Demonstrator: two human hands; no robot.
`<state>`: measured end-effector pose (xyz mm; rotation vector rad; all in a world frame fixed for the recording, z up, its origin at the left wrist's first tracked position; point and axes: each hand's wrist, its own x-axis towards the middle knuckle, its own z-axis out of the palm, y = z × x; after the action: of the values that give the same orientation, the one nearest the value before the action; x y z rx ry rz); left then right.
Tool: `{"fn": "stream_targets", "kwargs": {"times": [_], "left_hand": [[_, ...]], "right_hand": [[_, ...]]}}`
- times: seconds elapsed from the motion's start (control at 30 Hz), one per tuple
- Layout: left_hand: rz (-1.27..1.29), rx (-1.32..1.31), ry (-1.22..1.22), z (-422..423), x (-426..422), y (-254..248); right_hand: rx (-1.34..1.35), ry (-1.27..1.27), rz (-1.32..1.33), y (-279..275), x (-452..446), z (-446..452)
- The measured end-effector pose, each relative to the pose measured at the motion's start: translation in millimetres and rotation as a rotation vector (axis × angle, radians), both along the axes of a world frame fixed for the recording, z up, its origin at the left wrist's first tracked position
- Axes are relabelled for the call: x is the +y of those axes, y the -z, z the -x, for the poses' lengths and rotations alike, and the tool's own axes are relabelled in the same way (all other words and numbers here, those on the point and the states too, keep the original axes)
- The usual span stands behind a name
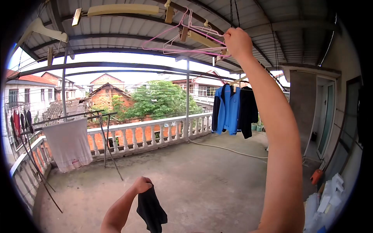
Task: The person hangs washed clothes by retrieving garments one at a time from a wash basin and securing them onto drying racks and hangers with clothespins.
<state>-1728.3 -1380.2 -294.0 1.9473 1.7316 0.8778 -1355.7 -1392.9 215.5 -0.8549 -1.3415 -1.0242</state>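
Observation:
Low in the view, my left hand (143,185) is closed on a black cloth (152,209), which hangs down from it. My right hand (237,42) is raised to the overhead pole and closed at the end of the pink hangers (194,49). Several pink and white wire hangers hang together there, beside wooden clip hangers (123,10). My fingers partly hide where they meet the hanger.
A blue and black jacket (229,106) hangs farther back. At the left, a pale towel (70,143) hangs on a metal rack (107,145). A white balustrade (143,133) edges the terrace. A hose (229,150) lies on the floor; white bags (326,198) are at lower right.

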Motion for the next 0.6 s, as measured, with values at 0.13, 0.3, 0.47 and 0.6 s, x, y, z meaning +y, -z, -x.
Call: {"fn": "stream_targets", "kwargs": {"times": [0.13,0.3,0.47,0.6], "left_hand": [[-0.02,0.0,0.004,2,-2,1],[-0.03,-0.004,0.017,5,0,7],[-0.012,-0.025,-0.001,-1,-9,4],[-0.015,-0.011,0.003,0,-9,6]], "right_hand": [[0.205,-0.242,0.089,-6,-6,4],[0.247,-0.234,0.073,-14,-4,7],[0.359,-0.246,0.019,-13,-11,-16],[0.331,-0.331,-0.009,13,-26,-55]]}}
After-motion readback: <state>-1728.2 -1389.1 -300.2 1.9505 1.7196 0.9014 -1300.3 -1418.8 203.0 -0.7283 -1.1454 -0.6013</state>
